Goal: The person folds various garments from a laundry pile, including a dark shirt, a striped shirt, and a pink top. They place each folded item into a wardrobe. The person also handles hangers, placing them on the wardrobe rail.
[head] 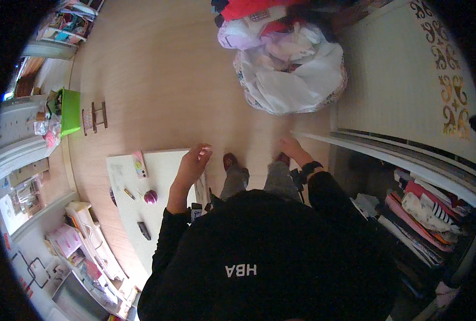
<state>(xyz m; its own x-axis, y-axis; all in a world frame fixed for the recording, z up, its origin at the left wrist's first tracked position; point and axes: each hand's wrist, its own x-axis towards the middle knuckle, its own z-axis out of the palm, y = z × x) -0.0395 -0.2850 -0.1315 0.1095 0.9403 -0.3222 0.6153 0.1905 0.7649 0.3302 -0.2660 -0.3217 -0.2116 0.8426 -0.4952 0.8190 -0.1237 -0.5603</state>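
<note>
My left hand [193, 163] hovers at the right edge of a white tabletop [163, 212], its fingers loosely bent and apart with nothing visible in them. On that tabletop lie a phone in a colourful case [139, 164], a purple ball of yarn [150, 197], a thin yellowish pen-like stick [129, 194] and a small dark tool [143, 230]. My right hand [292, 147] is lowered beside the near end of a white wardrobe door track [366, 150]. It is blurred, and its fingertips are hard to make out; I cannot tell whether it touches the track.
Ahead, a large bag [294, 90] overflows with clothes on the wooden floor [153, 80]. Folded clothes [422, 216] fill part of the wardrobe at right, beside a patterned sliding door [394, 76]. A small stool [94, 117] and green bin [70, 112] stand at left.
</note>
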